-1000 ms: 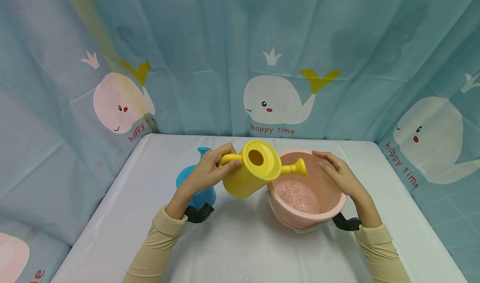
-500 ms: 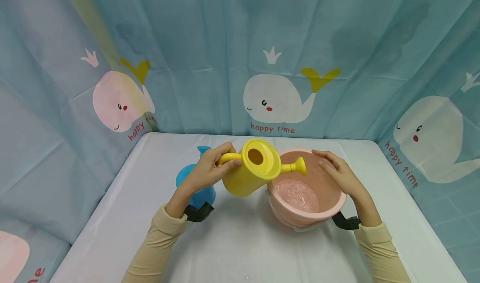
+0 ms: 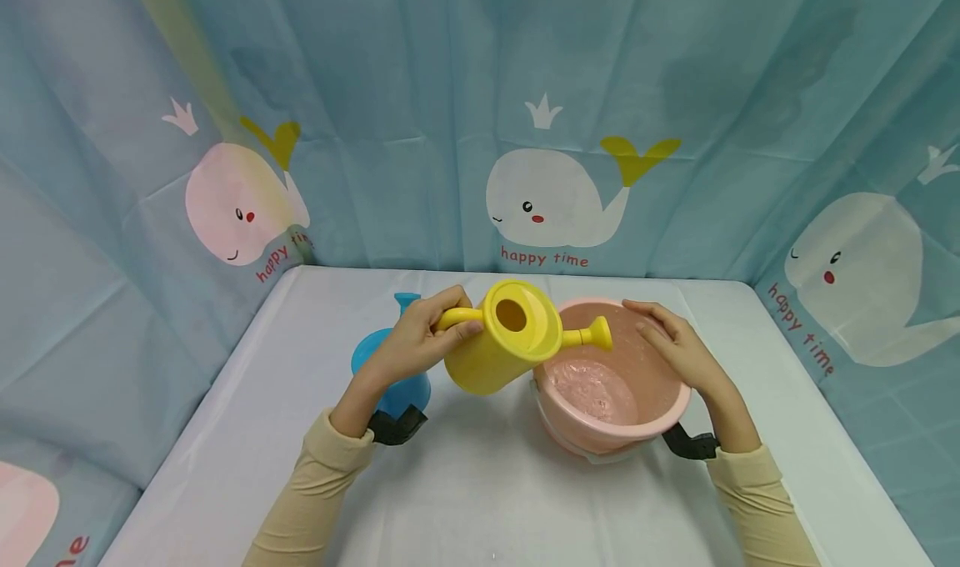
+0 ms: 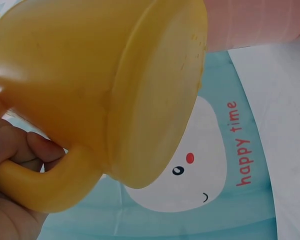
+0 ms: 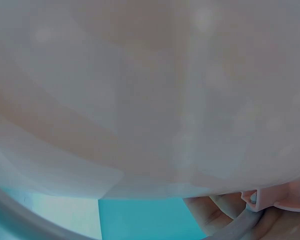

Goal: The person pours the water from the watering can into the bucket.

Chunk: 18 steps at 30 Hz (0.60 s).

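Observation:
In the head view my left hand [image 3: 412, 342] grips the handle of a yellow watering can [image 3: 487, 363]. The can is held up off the table and tilted right, its spout [image 3: 592, 333] reaching over a pink bucket [image 3: 656, 383]. Shallow clear water [image 3: 592, 392] with a rippled surface lies in the bucket; no stream from the spout can be made out. My right hand [image 3: 678, 346] holds the bucket's right rim, thumb inside and fingers outside. The left wrist view shows the can's base and curled fingers on its handle [image 4: 55, 192]. Bucket wall [image 5: 150, 125] fills most of the right wrist view.
A blue watering can [image 3: 367, 350] stands behind my left forearm, partly hidden. White cloth covers the table [image 3: 465, 500]. Blue curtains with whale prints [image 3: 547, 200] hang along the back and both sides. The bucket's pale carrying handle [image 3: 592, 457] hangs down its front.
Both hands, the yellow watering can and the bucket stay where they were. Only the ripples on the water differ slightly.

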{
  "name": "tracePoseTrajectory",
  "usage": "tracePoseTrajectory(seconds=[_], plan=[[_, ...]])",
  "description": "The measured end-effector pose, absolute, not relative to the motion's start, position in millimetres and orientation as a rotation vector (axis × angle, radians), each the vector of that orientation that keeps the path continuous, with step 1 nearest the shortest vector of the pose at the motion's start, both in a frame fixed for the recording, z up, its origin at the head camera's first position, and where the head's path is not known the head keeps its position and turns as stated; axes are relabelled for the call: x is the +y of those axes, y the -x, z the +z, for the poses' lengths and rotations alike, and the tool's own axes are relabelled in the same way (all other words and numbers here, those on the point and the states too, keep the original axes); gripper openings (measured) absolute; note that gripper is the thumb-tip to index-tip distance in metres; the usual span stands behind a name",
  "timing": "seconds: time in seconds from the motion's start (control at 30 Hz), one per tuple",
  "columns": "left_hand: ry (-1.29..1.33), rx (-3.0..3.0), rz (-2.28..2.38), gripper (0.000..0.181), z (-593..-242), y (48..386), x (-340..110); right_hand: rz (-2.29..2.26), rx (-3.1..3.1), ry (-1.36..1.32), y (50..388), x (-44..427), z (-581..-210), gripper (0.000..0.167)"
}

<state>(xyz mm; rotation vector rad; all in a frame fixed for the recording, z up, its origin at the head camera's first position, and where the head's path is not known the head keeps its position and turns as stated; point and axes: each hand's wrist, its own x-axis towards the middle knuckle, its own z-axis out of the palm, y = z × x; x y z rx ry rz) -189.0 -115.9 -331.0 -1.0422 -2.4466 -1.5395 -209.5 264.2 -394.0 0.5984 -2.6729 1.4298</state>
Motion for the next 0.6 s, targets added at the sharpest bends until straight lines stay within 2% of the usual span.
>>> tracePoseTrajectory(seconds=[0.6], plan=[[1.061,-2.421,-1.551,0.015,-329.3,187.2,-116.0,1.435,-2.663,-0.608,209.7,264.3,-394.7,0.037]])
